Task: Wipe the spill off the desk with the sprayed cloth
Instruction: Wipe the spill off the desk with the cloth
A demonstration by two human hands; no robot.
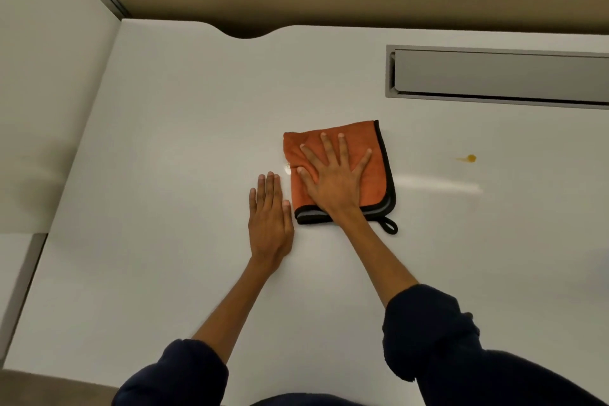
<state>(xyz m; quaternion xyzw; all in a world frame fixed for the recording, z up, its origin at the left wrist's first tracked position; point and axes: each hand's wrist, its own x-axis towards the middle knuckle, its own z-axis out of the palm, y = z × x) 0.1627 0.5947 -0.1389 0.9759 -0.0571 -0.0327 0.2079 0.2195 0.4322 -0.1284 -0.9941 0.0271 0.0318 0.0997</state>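
My right hand [333,171] presses flat, fingers spread, on the folded cloth [342,175] mid-desk [164,142]; my left hand [270,214] rests open, empty; the spill [469,158] — well right (amber) — is unwiped.

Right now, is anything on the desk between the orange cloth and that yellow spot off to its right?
Nothing visible. The right hand presses the orange cloth flat, and only bare white desk lies between it and the yellow spot.
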